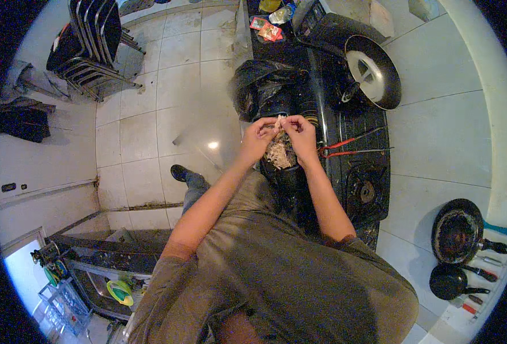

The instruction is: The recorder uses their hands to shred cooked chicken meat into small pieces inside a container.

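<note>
Between the fingertips of my left hand (260, 135) and my right hand (300, 134) is a small pale piece of shredded food (279, 123), which looks like meat. Both hands pinch it, close together. Just below them lies a heap of pale shreds (280, 155) in a dark container, whose rim is mostly hidden by my hands and wrists. Red-handled metal tongs (343, 153) rest on the black stove to the right of my right hand. A black plastic bag (262, 84) lies crumpled beyond my hands.
A frying pan (391, 81) stands at the stove's far end, and a burner (366, 191) is at the near right. Red packets (270, 31) and a bottle lie on the dark counter. Pans (457, 232) hang on the right wall. Stacked chairs (94, 43) stand at the far left.
</note>
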Demonstrator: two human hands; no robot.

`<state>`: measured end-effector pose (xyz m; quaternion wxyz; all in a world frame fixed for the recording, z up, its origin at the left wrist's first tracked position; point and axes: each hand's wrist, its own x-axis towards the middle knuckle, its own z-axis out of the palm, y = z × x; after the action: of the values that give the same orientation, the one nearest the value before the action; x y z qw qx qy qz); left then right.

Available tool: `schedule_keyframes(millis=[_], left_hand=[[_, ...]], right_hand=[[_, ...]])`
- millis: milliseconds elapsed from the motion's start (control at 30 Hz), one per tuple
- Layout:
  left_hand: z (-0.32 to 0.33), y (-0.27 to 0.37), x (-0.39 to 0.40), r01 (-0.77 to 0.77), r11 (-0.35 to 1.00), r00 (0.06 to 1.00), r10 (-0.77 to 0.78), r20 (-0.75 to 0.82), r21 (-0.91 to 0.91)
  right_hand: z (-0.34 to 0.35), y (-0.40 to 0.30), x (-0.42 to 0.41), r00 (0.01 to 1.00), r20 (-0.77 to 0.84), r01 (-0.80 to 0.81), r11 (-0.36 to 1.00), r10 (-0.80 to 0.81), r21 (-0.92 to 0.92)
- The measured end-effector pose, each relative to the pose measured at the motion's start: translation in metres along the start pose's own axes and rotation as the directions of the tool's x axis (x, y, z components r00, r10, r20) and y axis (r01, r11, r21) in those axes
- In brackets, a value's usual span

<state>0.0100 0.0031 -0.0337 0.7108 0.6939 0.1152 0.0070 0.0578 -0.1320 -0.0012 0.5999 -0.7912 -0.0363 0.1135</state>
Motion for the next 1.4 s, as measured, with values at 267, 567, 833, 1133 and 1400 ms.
schedule_keyframes(millis=[267,567,833,1133,1400], left_hand=[[-0.004,0.013,-0.007,-0.018,0.981,1.0,0.017,-0.005,-0.191],[-0.002,0.007,-0.003,0.023,0.999,0.999,-0.024,-0.035,-0.038],[-0.001,0.005,0.0,0.069,0.998,0.992,-0.069,-0.108,-0.004],[-0.004,-0.006,0.0,0.088,0.967,0.993,-0.104,-0.056,-0.24],[-0.002,-0.005,-0.001,-0.099,0.994,0.995,0.099,0.015,0.035]], right_hand=[[-0.003,-0.01,-0.001,1.0,0.012,0.009,1.0,-0.009,-0.02],[-0.008,-0.008,-0.003,0.997,-0.017,-0.073,0.994,0.074,0.082],[-0.016,0.024,-0.008,0.996,0.013,-0.089,0.996,0.089,-0.007],[-0.015,0.063,-0.02,0.999,-0.02,0.026,0.977,-0.031,-0.211],[0.002,-0.002,-0.014,0.98,-0.057,0.174,0.962,-0.189,-0.211]])
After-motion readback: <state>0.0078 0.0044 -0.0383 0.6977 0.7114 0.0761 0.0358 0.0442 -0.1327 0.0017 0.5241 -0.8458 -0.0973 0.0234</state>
